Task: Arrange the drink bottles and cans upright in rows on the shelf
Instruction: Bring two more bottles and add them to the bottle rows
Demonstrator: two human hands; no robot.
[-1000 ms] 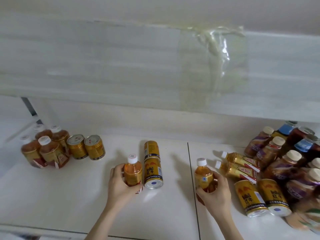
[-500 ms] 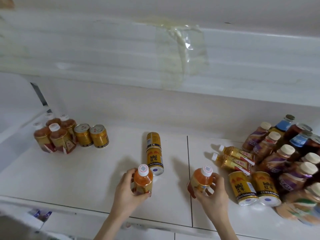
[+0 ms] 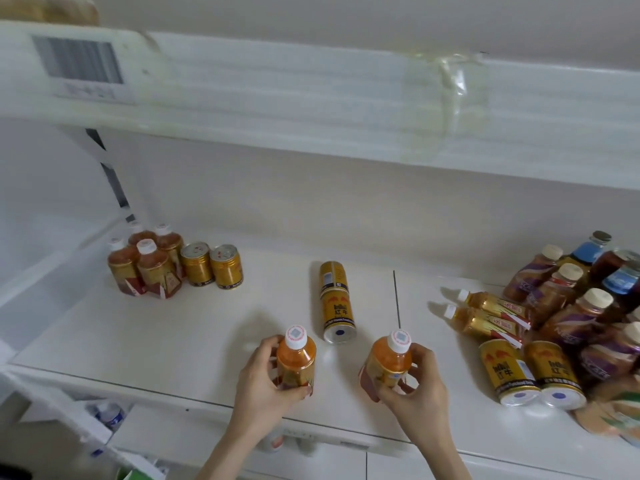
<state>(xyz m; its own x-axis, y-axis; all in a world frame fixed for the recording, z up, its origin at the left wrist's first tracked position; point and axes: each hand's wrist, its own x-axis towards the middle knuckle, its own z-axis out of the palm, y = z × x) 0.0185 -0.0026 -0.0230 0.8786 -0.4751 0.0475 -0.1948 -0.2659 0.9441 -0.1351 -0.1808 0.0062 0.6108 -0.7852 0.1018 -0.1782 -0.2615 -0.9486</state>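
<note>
The left hand (image 3: 265, 382) is wrapped around a small orange tea bottle (image 3: 295, 362), fingers closed on its label, holding it upright at the front of the white shelf (image 3: 166, 334). The right hand (image 3: 414, 393) grips a second orange tea bottle (image 3: 389, 363) the same way, thumb and fingers curled round its lower half, this one tipped slightly left. Between the two hands and just behind them, two gold cans (image 3: 336, 301) lie on their sides end to end. Right of the right hand, two more gold cans (image 3: 530, 374) lie flat, with two tea bottles (image 3: 485, 313) lying behind them beside a jumbled heap of brown and blue bottles (image 3: 581, 299). Far to the left of the left hand, at the back, four tea bottles (image 3: 147, 265) stand upright with two standing gold cans (image 3: 212, 265) just beside them.
</note>
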